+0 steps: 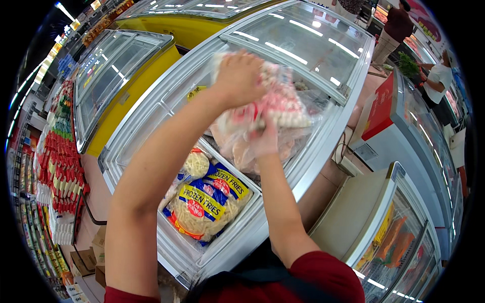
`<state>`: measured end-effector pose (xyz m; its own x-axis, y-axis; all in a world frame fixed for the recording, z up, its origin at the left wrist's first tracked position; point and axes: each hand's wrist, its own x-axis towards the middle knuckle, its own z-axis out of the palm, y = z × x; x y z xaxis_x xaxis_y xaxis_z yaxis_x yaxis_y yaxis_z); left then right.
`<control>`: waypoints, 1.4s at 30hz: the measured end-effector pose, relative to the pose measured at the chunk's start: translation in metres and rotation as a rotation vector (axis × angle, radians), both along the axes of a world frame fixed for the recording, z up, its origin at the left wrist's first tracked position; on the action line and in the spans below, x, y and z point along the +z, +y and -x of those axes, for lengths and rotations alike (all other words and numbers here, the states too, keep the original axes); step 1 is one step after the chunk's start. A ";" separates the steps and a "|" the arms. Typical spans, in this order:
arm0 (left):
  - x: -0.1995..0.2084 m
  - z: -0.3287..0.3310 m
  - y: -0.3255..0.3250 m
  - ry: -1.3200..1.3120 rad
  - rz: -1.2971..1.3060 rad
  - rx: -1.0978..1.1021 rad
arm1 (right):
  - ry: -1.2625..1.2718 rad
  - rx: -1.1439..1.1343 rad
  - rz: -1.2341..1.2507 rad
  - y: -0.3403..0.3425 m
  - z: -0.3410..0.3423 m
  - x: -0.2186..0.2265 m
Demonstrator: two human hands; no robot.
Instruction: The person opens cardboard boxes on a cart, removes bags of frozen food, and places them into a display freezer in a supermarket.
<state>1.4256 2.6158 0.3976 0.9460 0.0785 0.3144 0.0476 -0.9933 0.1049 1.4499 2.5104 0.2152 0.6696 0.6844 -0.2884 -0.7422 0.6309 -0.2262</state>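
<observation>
My left hand [241,80] is closed on the upper left part of a clear plastic bag with pink and red print [285,96]. The bag holds small pale pieces and is blurred by motion, so its exact food cannot be made out. My right hand [265,137] grips the bag's lower edge, its fingers partly hidden and smeared. Under the bag, inside the open chest freezer [298,189], lie clear bags of pale pink frozen meat [240,151]. Nearer to me, a divided section holds bags of frozen fries [199,207].
A sliding glass lid [303,35] covers the freezer's far part. A yellow chest freezer [121,86] stands at left, beside hanging red and green packets [60,161]. More glass-topped freezers [404,227] line the right. Two people [394,30] are at the far right.
</observation>
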 end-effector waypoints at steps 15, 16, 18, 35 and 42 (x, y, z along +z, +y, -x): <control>-0.087 0.462 0.010 0.207 0.012 0.857 | -1.568 0.181 2.294 -0.053 -0.242 0.049; -0.092 0.502 -0.002 0.166 0.004 0.967 | -1.492 0.248 2.305 -0.051 -0.246 0.053; -0.102 0.576 -0.032 0.108 0.029 1.183 | -1.443 0.318 2.244 -0.045 -0.249 0.056; -0.228 0.864 -0.269 -0.223 0.627 1.968 | -2.039 0.375 1.878 -0.088 0.126 0.023; -0.211 0.994 -0.446 0.063 0.500 2.535 | -2.252 0.538 1.553 -0.091 0.299 0.020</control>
<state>0.4317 2.1697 0.1861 -0.8854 0.4614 -0.0564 0.4508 0.8819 0.1376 1.1504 2.4198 0.2349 0.4663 0.8837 -0.0408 0.8683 -0.4661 -0.1697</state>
